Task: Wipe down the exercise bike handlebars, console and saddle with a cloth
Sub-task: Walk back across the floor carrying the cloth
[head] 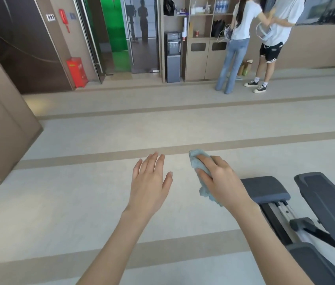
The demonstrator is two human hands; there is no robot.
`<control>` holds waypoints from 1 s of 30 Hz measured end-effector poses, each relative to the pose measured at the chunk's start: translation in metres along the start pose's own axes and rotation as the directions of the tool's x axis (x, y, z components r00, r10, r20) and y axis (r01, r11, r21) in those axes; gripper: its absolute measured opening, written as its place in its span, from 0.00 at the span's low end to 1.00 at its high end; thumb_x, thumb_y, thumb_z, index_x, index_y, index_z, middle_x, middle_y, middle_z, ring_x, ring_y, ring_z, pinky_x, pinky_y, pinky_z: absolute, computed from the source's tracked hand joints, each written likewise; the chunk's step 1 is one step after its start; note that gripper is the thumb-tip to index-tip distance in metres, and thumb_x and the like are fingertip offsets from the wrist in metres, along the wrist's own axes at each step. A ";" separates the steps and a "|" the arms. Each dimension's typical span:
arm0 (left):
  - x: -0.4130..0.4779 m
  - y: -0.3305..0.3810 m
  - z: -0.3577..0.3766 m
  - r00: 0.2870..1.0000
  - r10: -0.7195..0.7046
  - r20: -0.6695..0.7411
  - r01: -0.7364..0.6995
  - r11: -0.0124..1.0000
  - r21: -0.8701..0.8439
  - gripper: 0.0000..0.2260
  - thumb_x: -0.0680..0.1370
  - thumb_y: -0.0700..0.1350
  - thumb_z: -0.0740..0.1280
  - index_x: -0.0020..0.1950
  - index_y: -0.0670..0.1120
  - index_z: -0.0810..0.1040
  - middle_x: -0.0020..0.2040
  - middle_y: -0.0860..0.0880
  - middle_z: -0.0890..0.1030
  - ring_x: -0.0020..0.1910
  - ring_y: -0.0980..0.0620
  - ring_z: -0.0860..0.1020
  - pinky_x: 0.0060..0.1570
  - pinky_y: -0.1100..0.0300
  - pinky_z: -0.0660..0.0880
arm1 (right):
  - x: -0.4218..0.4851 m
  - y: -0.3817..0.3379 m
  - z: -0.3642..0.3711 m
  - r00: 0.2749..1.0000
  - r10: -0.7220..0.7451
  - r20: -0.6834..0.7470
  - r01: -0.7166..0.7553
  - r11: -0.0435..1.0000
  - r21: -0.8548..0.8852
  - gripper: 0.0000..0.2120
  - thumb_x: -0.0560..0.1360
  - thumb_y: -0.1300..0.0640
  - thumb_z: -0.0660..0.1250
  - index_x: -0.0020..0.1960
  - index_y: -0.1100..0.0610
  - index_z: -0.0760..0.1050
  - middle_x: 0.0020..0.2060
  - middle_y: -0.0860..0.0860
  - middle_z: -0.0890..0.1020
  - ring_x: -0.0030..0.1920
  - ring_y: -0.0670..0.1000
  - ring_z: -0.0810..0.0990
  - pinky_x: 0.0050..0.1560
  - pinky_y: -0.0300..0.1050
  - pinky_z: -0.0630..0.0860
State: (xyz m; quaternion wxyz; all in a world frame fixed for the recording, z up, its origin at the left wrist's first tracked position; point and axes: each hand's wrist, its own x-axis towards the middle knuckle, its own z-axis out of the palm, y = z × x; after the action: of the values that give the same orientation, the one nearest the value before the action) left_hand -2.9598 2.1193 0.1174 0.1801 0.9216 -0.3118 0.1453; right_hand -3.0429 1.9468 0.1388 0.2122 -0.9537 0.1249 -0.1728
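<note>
Left grip (151, 182): open, fingers straight n slightly spread, palm down, holds nothing, in the air over the floor (70, 192). Right grip (222, 179): fingers curled round a light-blue cloth (195, 159), bunched up. Cloth pokes out past the fingertips n hangs out below on the thumb side. Cloth is off the ground, btwn the two grips, touching only the right grip. Both forearms bare, reaching fwd from bottom edge.

Gym machine (304, 224) at lower right. Dark grey pad (265, 189) is just right of the right wrist; can't tell if they touch. Longer grey pad (326, 202) further right, black/silver rail (283, 210) btwn them. Can't tell handlebars, console or saddle from this view. Cloth not on the machine.

Bkgd: person in jeans (238, 27) n person in black shorts (283, 17) stand close together at a shelf unit (198, 58). Water dispenser (173, 58) just left of it, red box (77, 72) on the floor by the left wall.
</note>
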 end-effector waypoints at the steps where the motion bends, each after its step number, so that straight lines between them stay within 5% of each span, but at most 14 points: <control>1: 0.009 0.002 0.004 1.000 -0.003 -0.002 0.003 1.000 -0.002 0.23 0.81 0.51 0.57 0.73 0.42 0.64 0.74 0.45 0.65 0.74 0.49 0.61 0.73 0.53 0.50 | 0.008 0.006 0.001 1.000 -0.002 -0.001 0.002 1.000 0.004 0.18 0.78 0.55 0.60 0.67 0.53 0.70 0.51 0.55 0.76 0.51 0.57 0.74 0.49 0.53 0.74; 16: 0.168 0.004 0.080 1.000 -0.001 0.027 0.001 1.000 0.020 0.22 0.81 0.51 0.58 0.72 0.42 0.66 0.72 0.44 0.67 0.73 0.49 0.63 0.73 0.52 0.52 | 0.157 0.094 0.024 1.000 0.024 0.018 -0.025 0.999 0.043 0.18 0.79 0.53 0.61 0.68 0.52 0.69 0.55 0.53 0.76 0.54 0.56 0.73 0.52 0.50 0.73; 30: 0.444 -0.049 0.187 0.999 0.023 0.038 -0.024 0.999 0.022 0.22 0.81 0.51 0.56 0.72 0.42 0.66 0.73 0.45 0.67 0.73 0.49 0.62 0.73 0.51 0.51 | 0.437 0.176 0.067 0.999 0.029 -0.035 -0.028 0.999 0.036 0.16 0.77 0.54 0.64 0.65 0.55 0.73 0.52 0.55 0.77 0.52 0.58 0.74 0.49 0.51 0.74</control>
State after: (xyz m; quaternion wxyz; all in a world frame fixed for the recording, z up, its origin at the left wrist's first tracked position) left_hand -2.5613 1.8449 0.1075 0.1621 0.9224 -0.3241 0.1335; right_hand -2.6487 1.6801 0.1237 0.2291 -0.9447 0.1390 -0.1888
